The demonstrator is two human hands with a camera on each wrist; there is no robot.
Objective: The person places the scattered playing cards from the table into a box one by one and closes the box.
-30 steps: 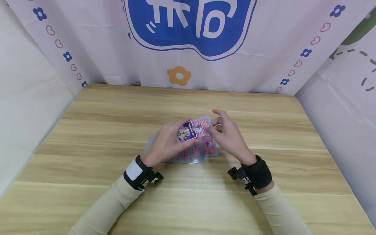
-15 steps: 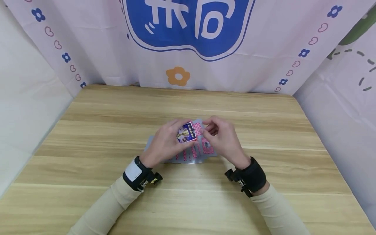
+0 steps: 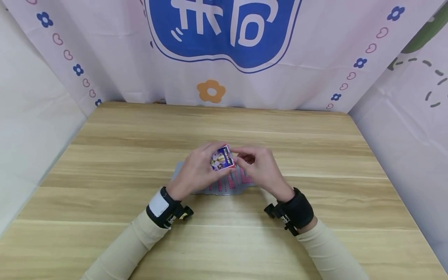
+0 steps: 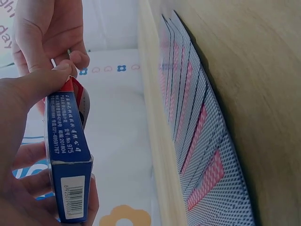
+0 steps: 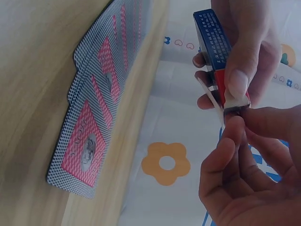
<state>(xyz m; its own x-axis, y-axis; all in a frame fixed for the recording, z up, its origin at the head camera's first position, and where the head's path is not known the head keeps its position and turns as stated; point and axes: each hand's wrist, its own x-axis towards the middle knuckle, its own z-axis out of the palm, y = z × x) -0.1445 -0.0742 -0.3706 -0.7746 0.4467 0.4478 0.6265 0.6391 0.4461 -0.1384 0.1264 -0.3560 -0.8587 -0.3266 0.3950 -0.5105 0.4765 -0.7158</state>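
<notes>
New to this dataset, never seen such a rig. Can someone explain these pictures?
No machine here, just a person's bare left hand and right hand. The wide picture comes from a camera worn on the head, looking forward and down. The other two come from wrist cameras, one per arm, so the scene looks turned sideways there. On the table lie overlapping cards. The left hand holds a small blue box. The right hand's fingertips are at one end of it; exactly what they grip is hard to tell.
</notes>
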